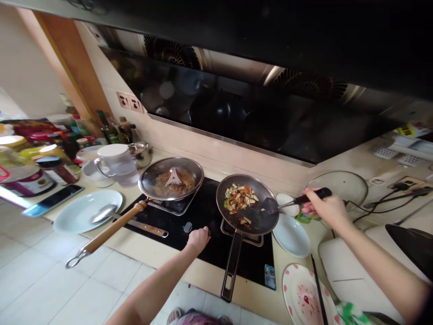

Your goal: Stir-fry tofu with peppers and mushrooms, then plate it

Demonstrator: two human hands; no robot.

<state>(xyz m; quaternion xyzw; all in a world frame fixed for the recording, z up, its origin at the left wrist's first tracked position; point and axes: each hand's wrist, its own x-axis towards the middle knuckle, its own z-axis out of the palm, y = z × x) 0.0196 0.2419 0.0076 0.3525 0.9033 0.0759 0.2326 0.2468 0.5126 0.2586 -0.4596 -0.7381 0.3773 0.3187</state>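
On the right side of the stove (210, 195), the frying pan (260, 221) holds chopped food (241, 198), mostly gathered toward its left half. My right grip (325, 209) is closed around the spatula (299, 200) by its black handle, probably to stay clear of the heat, with the blade in the pan. My left grip (199, 239) curls just beside a silvery knob (187, 227); whether it holds anything I cannot tell. The pale blue plate (291, 234) sits close by, perhaps for easy reach
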